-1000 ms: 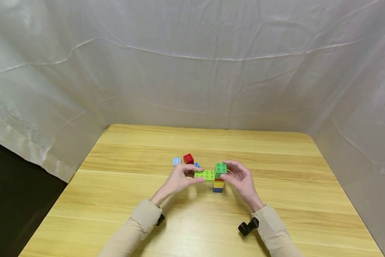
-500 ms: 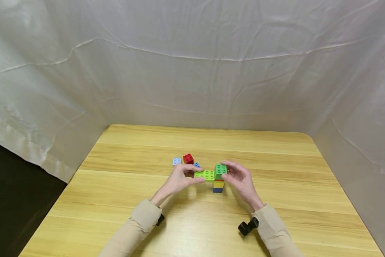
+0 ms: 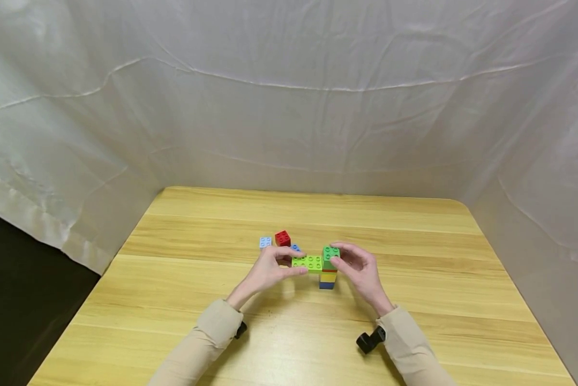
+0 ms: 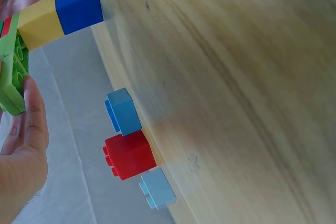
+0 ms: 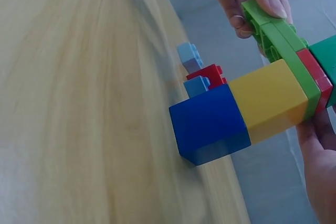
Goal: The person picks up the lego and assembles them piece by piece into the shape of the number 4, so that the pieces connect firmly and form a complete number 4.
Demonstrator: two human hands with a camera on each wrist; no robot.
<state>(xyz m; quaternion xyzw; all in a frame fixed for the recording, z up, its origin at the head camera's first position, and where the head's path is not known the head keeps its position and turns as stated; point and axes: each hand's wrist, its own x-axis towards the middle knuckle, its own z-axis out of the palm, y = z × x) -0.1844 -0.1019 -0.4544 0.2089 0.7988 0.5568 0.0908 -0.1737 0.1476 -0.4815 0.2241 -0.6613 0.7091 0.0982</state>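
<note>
A small tower of toy building bricks stands on the table. At its foot is a dark blue brick [image 5: 210,121], topped by a yellow brick [image 5: 268,100]. Above these a long lime green piece [image 3: 313,264] reaches out to the left, and a thin red piece [image 5: 316,80] lies on its right end. A green brick [image 3: 328,265] forms the top, right against the red piece. My left hand [image 3: 268,266] pinches the lime green overhang between thumb and fingers. With thumb and fingers, my right hand [image 3: 362,271] grips the green brick, its thumb over the near corner.
Behind my left hand, three loose bricks lie close together on the wooden table [image 3: 211,220]: a light blue brick [image 3: 265,242], a red brick [image 3: 283,238] and a blue brick [image 3: 295,247]. A pale sheet [image 3: 289,128] hangs around the far and side edges.
The green brick has come down slightly, and my right thumb has slid further left onto its top corner. My left hand and the lower tower look unmoved.
</note>
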